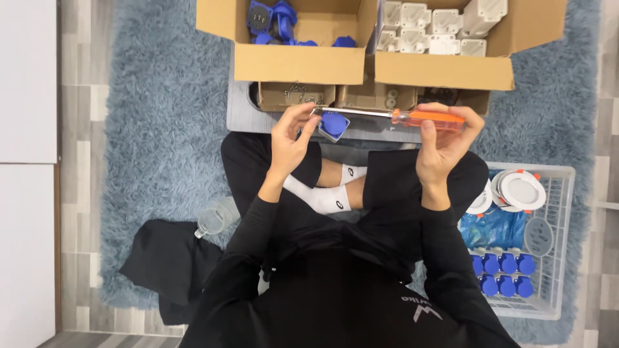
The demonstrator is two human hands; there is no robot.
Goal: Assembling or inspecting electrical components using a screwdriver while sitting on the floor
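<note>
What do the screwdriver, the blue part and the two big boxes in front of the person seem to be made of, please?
Screwdriver: shiny metal shaft, glossy see-through orange handle, probably plastic, gripped by the right hand. Blue part: smooth, even colour, likely moulded plastic; the left hand is at it. Boxes: matt brown cardboard, with folded flaps and raw edges.

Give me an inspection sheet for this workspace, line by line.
Surface: shaggy blue rug on grey plank floor; grey board in front of the knees.
Job's things: blue part, orange-handled screwdriver.
Clutter: cardboard box of blue parts, cardboard box of white parts, white basket with finished blue pieces, clear bottle, black cloth.
Hands: left hand at the blue part and screwdriver tip; right hand holds the handle.
Cables: nothing seen.
Surroundings: white panel at left.
</note>
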